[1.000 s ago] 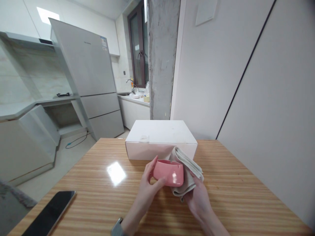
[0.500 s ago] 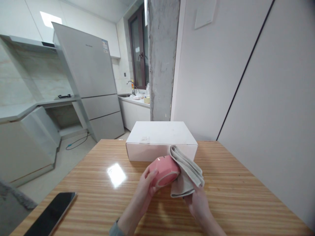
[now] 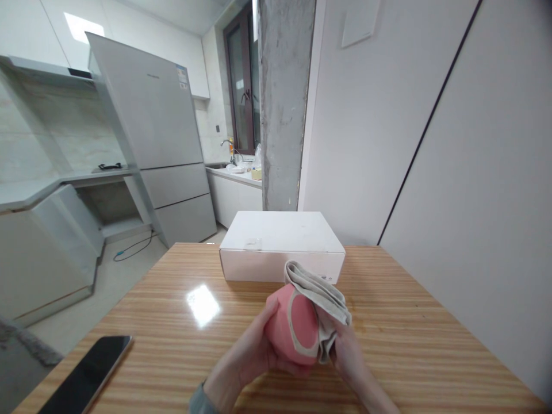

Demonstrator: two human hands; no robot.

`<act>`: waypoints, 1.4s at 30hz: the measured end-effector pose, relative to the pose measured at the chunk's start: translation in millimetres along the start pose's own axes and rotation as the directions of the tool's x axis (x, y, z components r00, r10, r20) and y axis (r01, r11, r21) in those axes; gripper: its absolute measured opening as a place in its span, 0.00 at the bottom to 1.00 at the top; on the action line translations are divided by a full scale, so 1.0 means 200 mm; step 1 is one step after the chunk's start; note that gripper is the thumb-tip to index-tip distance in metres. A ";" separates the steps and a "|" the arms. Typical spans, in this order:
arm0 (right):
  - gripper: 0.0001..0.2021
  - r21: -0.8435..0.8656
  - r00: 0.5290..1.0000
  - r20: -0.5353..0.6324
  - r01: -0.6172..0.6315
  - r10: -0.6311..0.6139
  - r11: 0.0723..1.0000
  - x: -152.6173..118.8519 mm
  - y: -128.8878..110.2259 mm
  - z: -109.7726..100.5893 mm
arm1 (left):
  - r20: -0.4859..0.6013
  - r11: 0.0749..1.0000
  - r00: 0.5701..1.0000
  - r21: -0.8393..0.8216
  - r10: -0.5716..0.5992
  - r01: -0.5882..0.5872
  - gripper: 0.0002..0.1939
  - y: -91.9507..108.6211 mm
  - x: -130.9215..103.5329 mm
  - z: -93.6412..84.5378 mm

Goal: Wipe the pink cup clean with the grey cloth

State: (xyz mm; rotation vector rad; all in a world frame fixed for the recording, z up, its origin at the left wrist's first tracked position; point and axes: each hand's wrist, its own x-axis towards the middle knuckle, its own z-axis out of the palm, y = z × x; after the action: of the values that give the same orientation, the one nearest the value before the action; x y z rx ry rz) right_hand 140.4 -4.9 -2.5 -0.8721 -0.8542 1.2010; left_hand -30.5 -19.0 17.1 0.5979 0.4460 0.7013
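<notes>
A pink bowl [image 3: 280,328] is tilted on its side above the table, its round base with a pale unglazed ring turned toward the camera and to the right. My left hand [image 3: 254,351] grips it from the left and below, thumb on its upper side. A folded grey cloth [image 3: 319,287] lies against the bowl's right and upper side. My right hand [image 3: 347,351] holds the cloth at its lower right, with the fingertips partly hidden by the fabric.
Behind the hands, a closed white box [image 3: 282,233] sits on the striped wooden table [image 3: 414,333]. A black phone [image 3: 88,374] lies at the table's front left. Farther back stand a grey fridge [image 3: 149,126], a sink counter and a concrete pillar [image 3: 284,109].
The bowl has turned so that its base faces more toward the camera and right, and it is slightly lower. The cloth and my right hand have shifted a little left against it.
</notes>
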 end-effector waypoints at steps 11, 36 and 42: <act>0.18 0.230 0.957 -0.110 -0.238 0.269 0.943 -0.04 -0.03 0.06 | -0.170 0.980 0.985 -0.184 0.043 -0.075 0.40 0.07 0.01 0.04; 0.23 0.496 0.918 -0.029 -0.331 0.396 0.803 -0.08 -0.15 0.15 | -0.430 0.863 0.754 0.337 0.496 -0.375 0.42 -0.03 0.13 -0.05; 0.24 0.485 0.924 -0.051 -0.310 0.380 0.818 -0.08 -0.13 0.16 | -0.418 0.772 0.660 0.459 0.624 -0.440 0.40 0.00 0.09 0.00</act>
State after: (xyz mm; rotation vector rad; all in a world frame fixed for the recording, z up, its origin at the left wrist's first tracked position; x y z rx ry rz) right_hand 119.8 -20.4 32.0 -0.7152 -0.2566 1.5591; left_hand -18.1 -6.4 12.8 0.8527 0.9608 1.4216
